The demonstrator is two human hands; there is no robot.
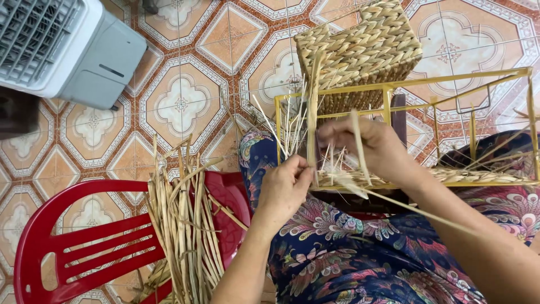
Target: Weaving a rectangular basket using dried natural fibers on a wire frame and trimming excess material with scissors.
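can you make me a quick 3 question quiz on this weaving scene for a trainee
1. True or false: the yellow wire frame rests on the person's lap.
2. Where does the loose bundle of dried straw strips lie? A) on the red plastic chair B) inside the finished woven basket C) on the grey fan unit
3. What do the left hand and right hand grip?

Key: 1 true; 2 A; 3 straw strands being woven onto the frame.

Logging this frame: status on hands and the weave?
Left hand pinching straw strand at yellow wire frame. Right hand shut on another strand. Spare straw bundle on red chair; nothing blocking.
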